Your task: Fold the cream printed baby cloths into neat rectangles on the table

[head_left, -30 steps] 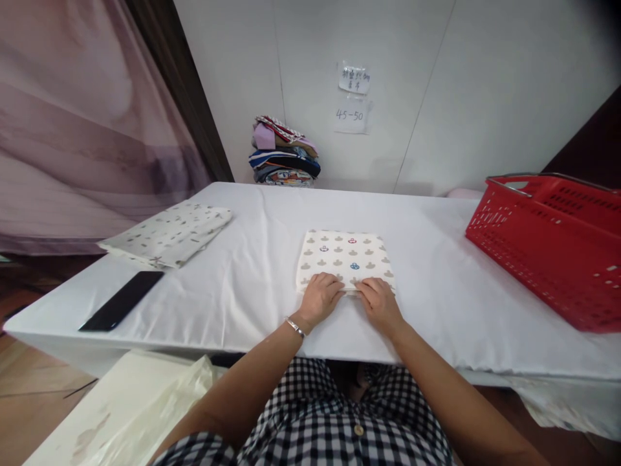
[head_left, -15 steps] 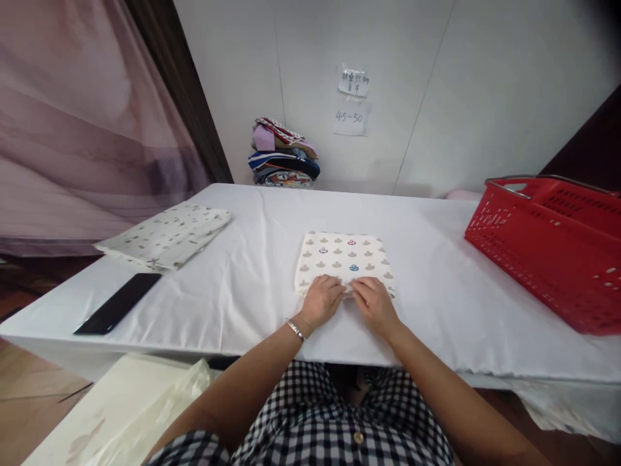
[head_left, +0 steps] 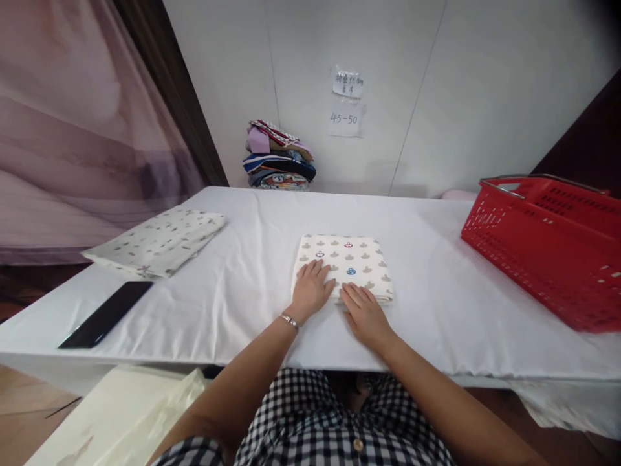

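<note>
A folded white cloth (head_left: pixel 359 252) with grey, red and blue printed motifs lies flat on the white-covered table (head_left: pixel 422 285), in front of me. My left hand (head_left: pixel 311 287) rests on its near left part, fingers spread and a bracelet at the wrist. On the near edge, right of the middle, lies my right hand (head_left: pixel 366 314), its fingers stretched out on the fabric. Neither hand grips anything. Both palms cover part of the cloth's near side.
A second patterned white cloth (head_left: pixel 165 241) lies at the table's left, with a black phone-like slab (head_left: pixel 107 315) before it. At the right stands a red perforated basket (head_left: pixel 543 252). Folded fabrics (head_left: pixel 279 158) are stacked behind the table by the wall.
My fingers were pinching the cloth's near edge close together. Now both hands have opened flat, the left further forward on the cloth. The view has shifted slightly.
</note>
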`<state>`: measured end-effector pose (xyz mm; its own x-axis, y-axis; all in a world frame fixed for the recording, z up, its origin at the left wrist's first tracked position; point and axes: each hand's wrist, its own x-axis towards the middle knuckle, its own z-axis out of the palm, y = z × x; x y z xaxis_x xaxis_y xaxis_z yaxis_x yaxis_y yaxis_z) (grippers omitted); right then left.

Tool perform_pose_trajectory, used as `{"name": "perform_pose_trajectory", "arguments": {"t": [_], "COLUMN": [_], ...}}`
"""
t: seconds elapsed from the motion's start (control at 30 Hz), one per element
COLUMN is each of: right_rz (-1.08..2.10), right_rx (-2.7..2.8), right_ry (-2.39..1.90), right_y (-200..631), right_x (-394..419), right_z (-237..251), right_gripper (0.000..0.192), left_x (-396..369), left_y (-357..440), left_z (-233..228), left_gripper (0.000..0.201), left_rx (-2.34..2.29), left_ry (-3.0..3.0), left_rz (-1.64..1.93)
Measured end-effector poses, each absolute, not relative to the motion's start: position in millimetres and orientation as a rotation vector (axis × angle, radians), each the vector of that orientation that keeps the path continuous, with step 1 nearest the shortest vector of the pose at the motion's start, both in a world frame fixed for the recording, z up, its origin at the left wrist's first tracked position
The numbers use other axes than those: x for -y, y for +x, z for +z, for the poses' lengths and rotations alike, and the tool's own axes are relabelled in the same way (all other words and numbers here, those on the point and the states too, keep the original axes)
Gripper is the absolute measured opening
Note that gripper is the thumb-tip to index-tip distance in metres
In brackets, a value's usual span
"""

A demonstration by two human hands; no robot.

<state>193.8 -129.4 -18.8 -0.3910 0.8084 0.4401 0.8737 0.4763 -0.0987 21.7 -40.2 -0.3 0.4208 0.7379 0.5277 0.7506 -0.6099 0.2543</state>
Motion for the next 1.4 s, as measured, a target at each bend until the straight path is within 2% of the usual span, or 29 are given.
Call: {"name": "perform_pose_trajectory", "arguments": {"t": [0.17,0.47,0.67,0.83,1.17,1.4], "right_rz": [-0.216,-0.253,-0.083,-0.017,0.436,0.464], "right_rx": [2.269,2.108,1.810,1.772,1.536,1.613], "right_ry": [-1.455,-1.526,-1.517,-1.586,-1.504,-1.568], "right_y": [222,268,274,275,287,294], "right_x": [139,158,151,145,134,137], "right_z": [-17,-25,-23,-21,-27,-22], "right_gripper": [0.042,0.037,0.028,0.027,0.020,0.024], "left_x": [47,50,54,58,62,62], "left_y": [16,15,12,7,5,5], "left_z": [-9,-12,-14,-12,-10,-9], "left_gripper": [0.037,0.037,0.036,0.042,0.041,0.042], "left_rx": [1.408,1.416,1.406,1.319,1.247,1.281], "left_ry": [-2.619,-2.561,-2.550,-2.631,-2.678,-2.681], "left_rz": [-0.809,-0.834,-0.872,-0.828,-0.754,-0.721]}}
